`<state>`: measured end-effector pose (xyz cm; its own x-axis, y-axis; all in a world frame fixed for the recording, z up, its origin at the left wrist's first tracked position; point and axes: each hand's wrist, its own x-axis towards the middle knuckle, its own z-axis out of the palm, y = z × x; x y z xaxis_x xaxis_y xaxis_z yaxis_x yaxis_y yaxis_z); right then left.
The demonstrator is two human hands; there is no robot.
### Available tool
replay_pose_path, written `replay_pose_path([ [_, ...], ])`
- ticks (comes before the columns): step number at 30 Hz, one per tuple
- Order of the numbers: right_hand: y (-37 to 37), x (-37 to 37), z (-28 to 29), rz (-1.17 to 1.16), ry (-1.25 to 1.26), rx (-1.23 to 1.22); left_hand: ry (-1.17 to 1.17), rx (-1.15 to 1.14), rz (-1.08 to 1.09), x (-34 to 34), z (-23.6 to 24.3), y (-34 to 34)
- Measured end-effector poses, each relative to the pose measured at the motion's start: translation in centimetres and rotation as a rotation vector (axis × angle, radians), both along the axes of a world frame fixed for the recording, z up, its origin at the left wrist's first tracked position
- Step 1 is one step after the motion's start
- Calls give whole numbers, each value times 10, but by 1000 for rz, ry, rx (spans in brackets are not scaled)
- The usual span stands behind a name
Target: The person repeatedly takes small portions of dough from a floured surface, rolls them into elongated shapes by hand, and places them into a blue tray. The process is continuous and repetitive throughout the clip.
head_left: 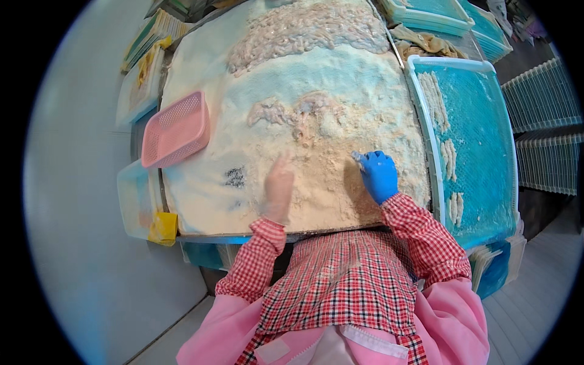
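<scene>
Bright light washes the surface (pixel 207 207); toward its near edge, the left hand (pixel 280 188) blurs, the right hand (pixel 380 175) throws a soft shadow (pixel 354 185) leftward. Side edges bow.

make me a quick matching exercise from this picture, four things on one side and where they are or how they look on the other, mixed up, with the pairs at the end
Column one
1. pink basket
2. right hand
3. blue-green tray
4. large heap of pale pieces

Column two
A. at the far end of the powder-covered table
B. beside the table's right edge, bearing whitish strips
C. at the table's left edge
D. in a blue glove

Right pairs: 1-C, 2-D, 3-B, 4-A
</scene>
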<state>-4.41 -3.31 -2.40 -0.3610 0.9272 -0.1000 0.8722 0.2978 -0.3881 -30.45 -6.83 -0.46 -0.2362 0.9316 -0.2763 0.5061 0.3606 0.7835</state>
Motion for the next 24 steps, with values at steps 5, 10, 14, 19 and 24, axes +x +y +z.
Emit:
replay_pose_path([
  [5, -45, -5, -4, 371, 60, -10, 277, -57, -460, 36, -14, -27],
  [10, -45, -15, -13, -59, 178, -7, 401, -64, -206, 44, -32, -12],
  [14, -36, -30, -52, -597, 1079, -536, 204, 150, -327, 83, -47, -20],
  [19, -17, -29, -63, -888, 1686, -908, 268, 257, -419, 85, -29, -34],
  [24, -23, -27, -49, -731, 1897, -1120, 161, 488, -214, 77, -22, -13],
])
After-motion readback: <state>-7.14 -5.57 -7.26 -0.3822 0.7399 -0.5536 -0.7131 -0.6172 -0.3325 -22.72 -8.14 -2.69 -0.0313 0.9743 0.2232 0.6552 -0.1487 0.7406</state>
